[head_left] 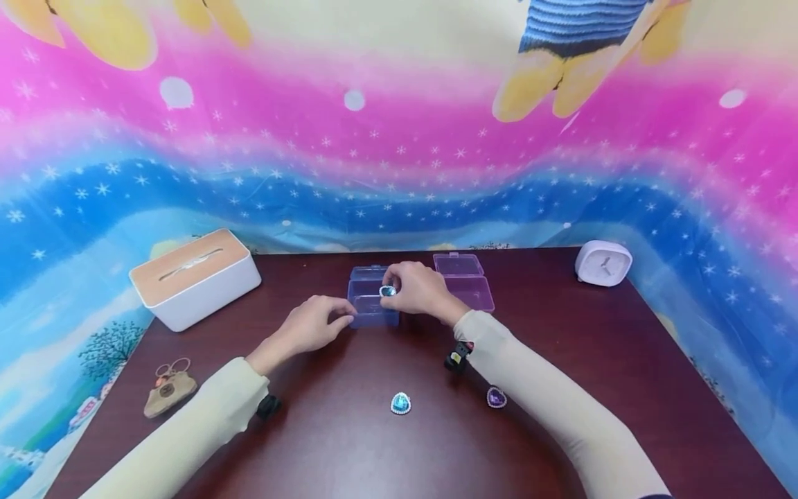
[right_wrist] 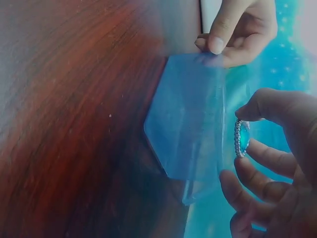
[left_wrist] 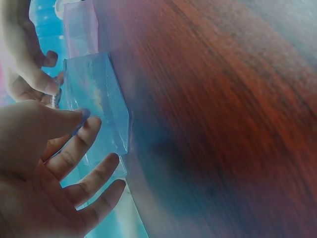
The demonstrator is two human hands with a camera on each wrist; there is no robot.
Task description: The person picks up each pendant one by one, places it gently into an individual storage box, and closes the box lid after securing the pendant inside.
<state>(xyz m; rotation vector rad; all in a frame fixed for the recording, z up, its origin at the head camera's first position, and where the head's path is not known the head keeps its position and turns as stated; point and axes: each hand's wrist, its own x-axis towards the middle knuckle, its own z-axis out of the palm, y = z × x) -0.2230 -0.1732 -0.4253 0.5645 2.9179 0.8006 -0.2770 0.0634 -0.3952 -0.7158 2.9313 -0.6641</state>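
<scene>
My right hand [head_left: 419, 287] is over a clear blue plastic box [head_left: 368, 321] and pinches a teal heart-shaped gem [head_left: 388, 292] edged with small white stones. In the right wrist view that gem [right_wrist: 242, 138] is held on edge between thumb and fingers, above the box's rim. At the box's left side, my left hand [head_left: 316, 322] pinches the wall between thumb and forefinger, its other fingers spread in the left wrist view. The box's hinged lid [head_left: 370, 272] stands open at the back. Nearer me on the table lie a light-blue heart gem [head_left: 401, 403] and a purple heart gem [head_left: 496, 397].
An open pink plastic box [head_left: 480, 294] stands just right of the blue one, partly behind my right hand. A tissue box [head_left: 199, 294] and a pouch keyring [head_left: 170, 394] are on the left, a white clock [head_left: 603, 263] at the back right. A printed backdrop rises behind the table.
</scene>
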